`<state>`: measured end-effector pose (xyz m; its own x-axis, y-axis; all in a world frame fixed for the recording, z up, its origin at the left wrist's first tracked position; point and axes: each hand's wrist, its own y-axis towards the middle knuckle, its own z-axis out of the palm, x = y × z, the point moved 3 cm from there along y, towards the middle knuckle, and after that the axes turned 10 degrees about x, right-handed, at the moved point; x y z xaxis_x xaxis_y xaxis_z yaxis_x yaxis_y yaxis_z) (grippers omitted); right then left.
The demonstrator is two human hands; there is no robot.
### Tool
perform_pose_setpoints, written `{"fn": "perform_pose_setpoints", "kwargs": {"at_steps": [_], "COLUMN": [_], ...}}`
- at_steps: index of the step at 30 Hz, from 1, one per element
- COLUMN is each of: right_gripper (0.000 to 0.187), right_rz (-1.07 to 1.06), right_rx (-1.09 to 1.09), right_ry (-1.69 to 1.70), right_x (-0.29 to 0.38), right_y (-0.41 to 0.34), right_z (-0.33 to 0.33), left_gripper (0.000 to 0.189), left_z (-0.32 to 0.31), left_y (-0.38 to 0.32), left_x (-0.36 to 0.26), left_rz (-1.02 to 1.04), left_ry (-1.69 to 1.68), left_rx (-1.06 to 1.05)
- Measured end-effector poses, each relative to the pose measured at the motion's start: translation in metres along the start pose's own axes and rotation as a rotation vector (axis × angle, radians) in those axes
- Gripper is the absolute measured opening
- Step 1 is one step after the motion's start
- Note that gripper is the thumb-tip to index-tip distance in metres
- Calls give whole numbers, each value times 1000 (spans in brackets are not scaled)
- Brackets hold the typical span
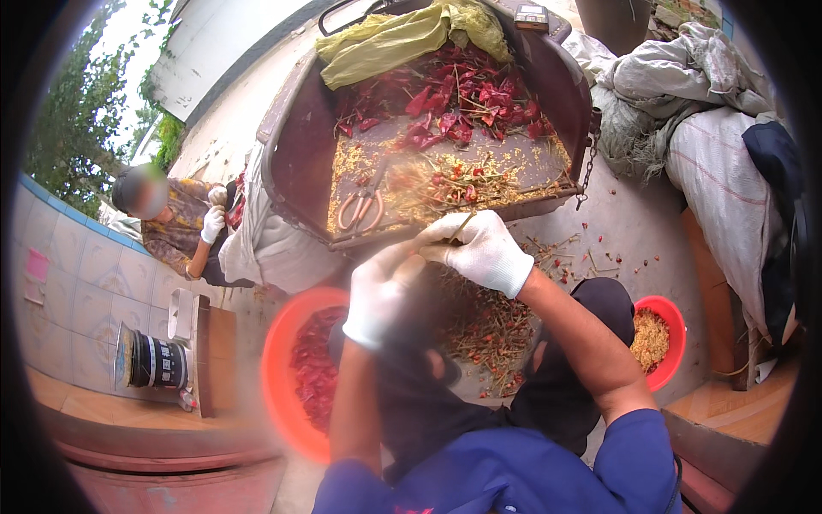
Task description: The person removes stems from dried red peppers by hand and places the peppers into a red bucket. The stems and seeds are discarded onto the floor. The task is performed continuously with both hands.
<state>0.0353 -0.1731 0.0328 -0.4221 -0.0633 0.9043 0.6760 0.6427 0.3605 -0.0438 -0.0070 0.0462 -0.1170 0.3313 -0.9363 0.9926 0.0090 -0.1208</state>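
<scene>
In white knit gloves, my left hand [380, 289] and my right hand [478, 247] meet before the near edge of the metal cart bed [546, 199]. The fingers of my right hand pinch a thin dried stem [463, 226]. My left hand is blurred, its fingers bent against the right hand's; what lies within them I cannot tell. Inside the cart bed are dried red chili peppers [449, 122], a heap of stems [472, 183], scattered yellow seeds [350, 164] and scissors with orange-coated handles [361, 209]. A yellow woven sack [385, 45] lies over the far peppers.
A red basin [273, 379] of chili pieces stands left, a smaller red basin [677, 347] of seeds right. Stems [494, 334] litter the ground between my legs. Another gloved person [183, 231] sits left by a white sack [282, 250]. Stuffed woven sacks [719, 160] stand right.
</scene>
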Motion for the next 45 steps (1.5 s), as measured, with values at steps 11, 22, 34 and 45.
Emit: {"fn": "perform_pose_setpoints", "kwargs": {"at_steps": [11,22,34,45], "right_gripper": [14,22,42,32], "right_rz": [-51,340,50,311], "right_rx": [225,89,38,550], "right_ry": [-157,1091,-325,-611], "right_x": [5,-34,-47,-24], "right_y": [-2,0,13,31], "right_z": [3,26,2,32], "left_gripper": [15,14,33,21], "left_z": [-3,19,-103,-136], "left_y": [-18,-11,-118,-67], "left_x": [18,8,107,109], "left_rz": [-90,156,-107,-183], "left_ry": [-117,-340,-194,196], "left_rx": [183,-191,-572,-494]}}
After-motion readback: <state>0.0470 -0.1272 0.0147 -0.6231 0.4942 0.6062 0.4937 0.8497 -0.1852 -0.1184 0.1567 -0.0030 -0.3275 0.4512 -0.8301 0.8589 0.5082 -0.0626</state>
